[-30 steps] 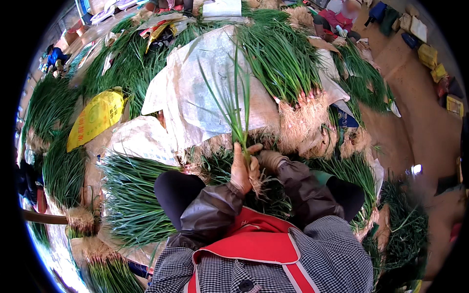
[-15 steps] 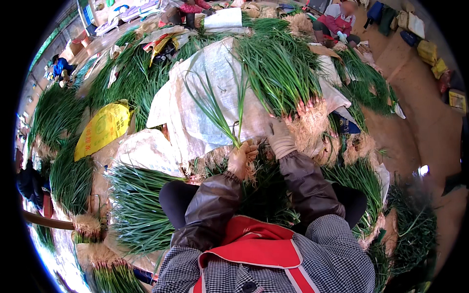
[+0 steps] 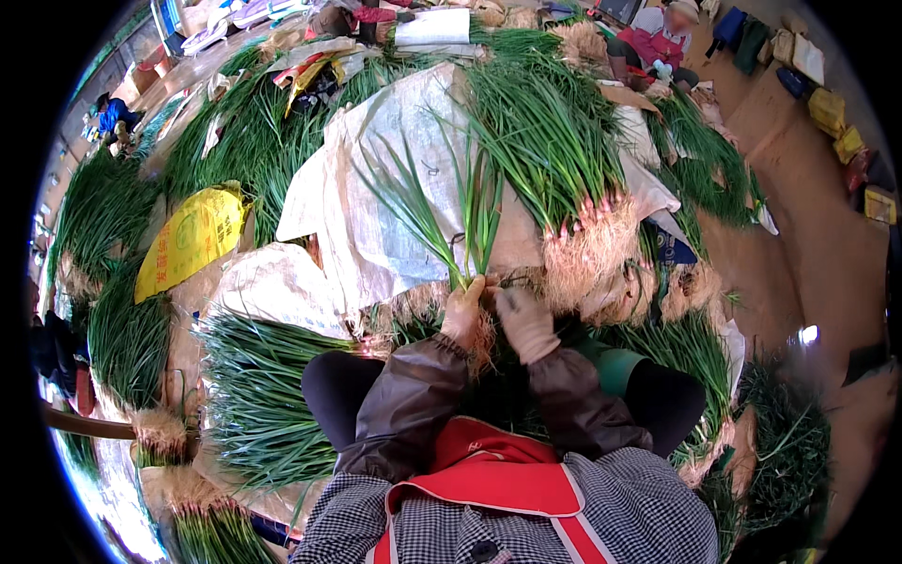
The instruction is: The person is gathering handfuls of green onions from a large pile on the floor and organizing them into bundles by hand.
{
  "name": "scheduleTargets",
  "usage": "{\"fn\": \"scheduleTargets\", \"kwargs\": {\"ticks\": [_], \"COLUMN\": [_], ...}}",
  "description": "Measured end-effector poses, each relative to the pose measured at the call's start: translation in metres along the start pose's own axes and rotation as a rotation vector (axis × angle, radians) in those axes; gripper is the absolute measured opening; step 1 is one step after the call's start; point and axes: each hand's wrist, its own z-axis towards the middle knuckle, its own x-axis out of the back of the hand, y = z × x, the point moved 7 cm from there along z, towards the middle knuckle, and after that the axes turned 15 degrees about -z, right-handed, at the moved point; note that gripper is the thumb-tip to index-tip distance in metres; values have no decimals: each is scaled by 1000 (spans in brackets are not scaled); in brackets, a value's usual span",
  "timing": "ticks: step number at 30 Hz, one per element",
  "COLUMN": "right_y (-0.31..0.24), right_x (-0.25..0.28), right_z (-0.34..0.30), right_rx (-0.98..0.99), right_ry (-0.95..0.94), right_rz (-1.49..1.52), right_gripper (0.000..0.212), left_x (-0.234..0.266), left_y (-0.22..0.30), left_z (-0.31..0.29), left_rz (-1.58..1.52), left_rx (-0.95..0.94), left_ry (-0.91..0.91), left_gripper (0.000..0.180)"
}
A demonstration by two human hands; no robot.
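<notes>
Where white sacking covers ground, scallion bundles lie heaped.

Small bunch of green onions, held upright at frame centre, approx. 12 o'clock from the hands. Thin green leaves fan up and out: one spray leans toward 11 o'clock, the rest run near straight up. Base w/ pale stems and tan, hairy roots sits at the bottom, pinched in the left hand; right hand touches the root end just at 3 o'clock of it. Leaves look fresh, tips loose and splayed, over the white sack behind.
</notes>
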Motion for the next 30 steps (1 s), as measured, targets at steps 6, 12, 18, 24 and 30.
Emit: {"fn": "scheduleTargets", "kwargs": {"ticks": [6, 12, 18, 24, 30], "right_y": [13, 76, 98, 21, 16], "right_x": [-35, -73, -122, -80, -18], "right_z": [60, 35, -8, 10, 58], "right_rx": [19, -334, 349, -251, 106], "right_ry": [53, -201, -496, -1059, 150], "right_rz": [85, 76, -363, 1199, 79], "right_gripper": [34, 28, 25, 28, 17], "left_x": [14, -17, -20, -15, -18], "left_y": [-19, -14, -20, -44, -32], "left_z": [8, -24, -26, -25, -34], "left_rz": [173, 52, -175, -590, -334], "left_rx": [-101, -108, 231, 482, 500], "left_ry": [169, 152, 9, 39, -45], "left_gripper": [27, 22, 58, 48, 74]}}
